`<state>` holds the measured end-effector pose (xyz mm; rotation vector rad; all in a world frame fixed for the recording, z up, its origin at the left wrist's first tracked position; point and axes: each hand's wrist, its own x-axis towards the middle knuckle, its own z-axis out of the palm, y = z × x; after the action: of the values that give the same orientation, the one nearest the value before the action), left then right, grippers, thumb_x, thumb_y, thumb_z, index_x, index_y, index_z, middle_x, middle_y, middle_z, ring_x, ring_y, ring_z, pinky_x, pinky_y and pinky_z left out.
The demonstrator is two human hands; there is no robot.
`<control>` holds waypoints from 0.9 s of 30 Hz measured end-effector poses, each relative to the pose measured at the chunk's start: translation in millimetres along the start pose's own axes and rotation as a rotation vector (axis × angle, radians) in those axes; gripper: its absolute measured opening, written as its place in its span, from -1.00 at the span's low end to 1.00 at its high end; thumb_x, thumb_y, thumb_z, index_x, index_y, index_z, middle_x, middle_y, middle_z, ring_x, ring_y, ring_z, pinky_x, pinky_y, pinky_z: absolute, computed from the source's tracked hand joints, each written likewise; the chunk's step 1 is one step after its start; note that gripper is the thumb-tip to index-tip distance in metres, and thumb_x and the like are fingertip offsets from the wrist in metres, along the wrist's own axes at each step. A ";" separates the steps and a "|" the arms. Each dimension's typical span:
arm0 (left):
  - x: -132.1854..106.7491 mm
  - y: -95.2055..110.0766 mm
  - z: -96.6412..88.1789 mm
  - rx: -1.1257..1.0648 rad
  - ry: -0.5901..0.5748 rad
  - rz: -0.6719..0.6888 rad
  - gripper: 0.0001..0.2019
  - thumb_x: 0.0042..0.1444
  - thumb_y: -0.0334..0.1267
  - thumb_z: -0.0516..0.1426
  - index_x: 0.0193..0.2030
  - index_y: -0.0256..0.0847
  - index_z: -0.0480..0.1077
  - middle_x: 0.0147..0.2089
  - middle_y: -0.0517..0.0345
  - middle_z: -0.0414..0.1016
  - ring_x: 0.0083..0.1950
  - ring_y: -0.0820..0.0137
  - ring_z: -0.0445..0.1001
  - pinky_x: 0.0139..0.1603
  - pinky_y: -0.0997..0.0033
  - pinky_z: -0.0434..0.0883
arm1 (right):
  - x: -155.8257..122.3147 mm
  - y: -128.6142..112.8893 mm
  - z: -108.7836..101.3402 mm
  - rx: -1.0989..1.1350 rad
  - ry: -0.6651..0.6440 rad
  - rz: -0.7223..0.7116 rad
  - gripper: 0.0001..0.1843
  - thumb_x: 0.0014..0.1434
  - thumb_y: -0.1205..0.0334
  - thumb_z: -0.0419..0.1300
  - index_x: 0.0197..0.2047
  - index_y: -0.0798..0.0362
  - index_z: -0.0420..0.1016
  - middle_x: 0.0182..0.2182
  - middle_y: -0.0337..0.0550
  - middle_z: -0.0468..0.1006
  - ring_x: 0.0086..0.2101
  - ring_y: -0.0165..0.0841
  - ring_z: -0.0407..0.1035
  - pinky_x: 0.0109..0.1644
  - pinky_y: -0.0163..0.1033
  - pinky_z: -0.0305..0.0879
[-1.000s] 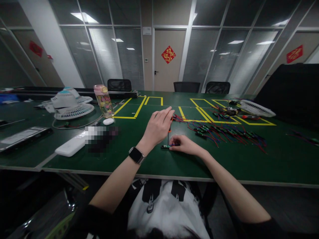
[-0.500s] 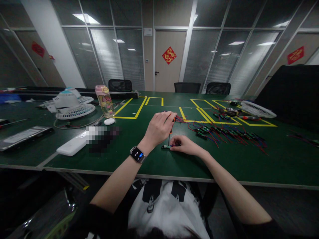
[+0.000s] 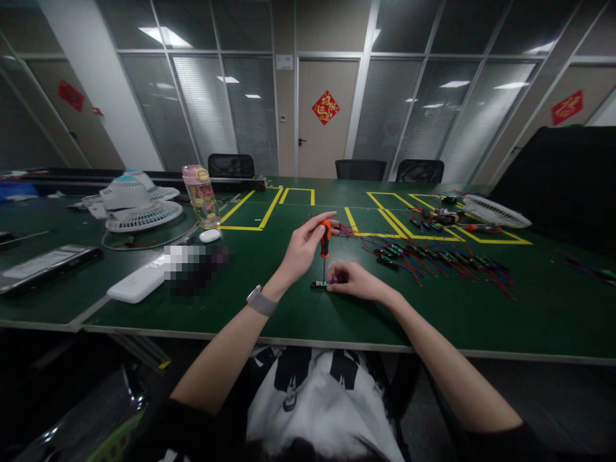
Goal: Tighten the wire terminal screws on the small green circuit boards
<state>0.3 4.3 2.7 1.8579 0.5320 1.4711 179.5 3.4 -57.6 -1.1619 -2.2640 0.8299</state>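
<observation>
My left hand grips the orange and black handle of a small screwdriver, held upright with its tip down on a small green circuit board that lies on the green table. My right hand rests on the table just right of the board, its fingers pinched on the board's right end. A watch band shows on my left wrist.
Several more small boards with red and blue wires lie spread to the right. A white fan, a pink-capped bottle, a white mouse and a white box stand to the left. A fan grille lies at the far right.
My left hand has rolled outward on the screwdriver, so the orange handle now shows and the watch face has turned away. My right hand has stayed on the board.
</observation>
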 end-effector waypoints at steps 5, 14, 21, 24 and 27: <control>-2.2 -0.7 1.7 0.081 0.060 0.034 -0.72 0.25 -0.23 0.08 0.07 -0.18 0.41 -0.04 0.03 0.52 -0.15 0.41 0.53 -0.07 0.39 0.44 | -1.3 -1.0 -0.4 -0.019 0.001 -0.027 -0.80 0.04 0.19 0.31 -0.28 0.12 0.50 -0.46 -0.26 0.43 -0.44 -0.43 0.27 -0.36 -0.34 0.19; -3.0 1.0 0.6 0.115 0.041 0.030 -0.71 0.29 -0.21 0.02 0.06 -0.12 0.45 -0.04 0.05 0.47 -0.08 0.41 0.48 -0.04 0.38 0.41 | -0.1 1.1 -0.1 -0.008 0.008 0.001 -0.84 0.05 0.22 0.29 -0.30 0.13 0.52 -0.46 -0.24 0.45 -0.43 -0.42 0.29 -0.35 -0.33 0.19; 0.5 -4.6 -2.1 -0.070 0.057 -0.057 -0.67 0.17 -0.21 0.17 0.07 -0.19 0.44 -0.12 0.04 0.56 -0.19 0.40 0.53 -0.11 0.35 0.46 | 0.2 0.2 -0.3 -0.006 0.010 0.016 -0.84 0.03 0.24 0.30 -0.31 0.13 0.53 -0.47 -0.23 0.46 -0.43 -0.42 0.30 -0.34 -0.33 0.21; -1.9 -2.5 -1.5 0.202 0.145 0.043 -0.74 0.14 -0.19 0.20 -0.03 -0.15 0.50 -0.12 0.07 0.52 -0.18 0.41 0.48 -0.10 0.38 0.44 | 0.5 1.3 0.4 -0.008 0.021 0.014 -0.85 0.03 0.24 0.30 -0.32 0.13 0.53 -0.48 -0.23 0.46 -0.44 -0.41 0.30 -0.34 -0.32 0.21; -2.4 -2.1 -0.3 0.283 0.117 0.085 -0.70 0.26 -0.23 0.07 0.10 -0.10 0.43 0.00 0.04 0.47 -0.02 0.37 0.45 0.06 0.30 0.39 | 0.3 0.9 0.6 -0.011 0.028 0.003 -0.84 0.03 0.23 0.30 -0.32 0.13 0.53 -0.47 -0.22 0.47 -0.43 -0.41 0.30 -0.34 -0.32 0.21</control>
<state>-0.4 4.1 -0.4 2.0398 0.7587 1.6367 179.5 3.9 -58.7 -1.1748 -2.2473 0.7992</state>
